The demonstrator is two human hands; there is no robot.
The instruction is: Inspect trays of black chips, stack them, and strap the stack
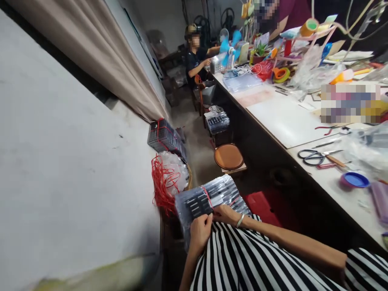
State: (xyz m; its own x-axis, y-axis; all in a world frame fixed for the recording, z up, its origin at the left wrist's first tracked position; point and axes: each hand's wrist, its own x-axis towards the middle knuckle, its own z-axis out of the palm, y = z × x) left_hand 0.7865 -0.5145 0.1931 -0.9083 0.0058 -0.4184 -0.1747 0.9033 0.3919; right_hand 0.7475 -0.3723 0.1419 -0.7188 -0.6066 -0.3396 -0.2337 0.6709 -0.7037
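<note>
A stack of plastic-wrapped packs with dark, slotted faces lies at my lap, its clear film shiny. A red plastic strap crosses the top of the stack and runs down to my fingers. My left hand is closed at the near edge of the stack, thumb and fingertips pinched together by the strap. Close beside it, my right hand, with a bangle at the wrist, has its fingers curled in at the strap's end. The strap inside my fingers is mostly hidden.
Loose red strapping hangs over a basket on the left, before a tied bundle. A round-seated stool stands ahead. On the right, the workbench holds scissors and a blue dish. A co-worker sits beyond.
</note>
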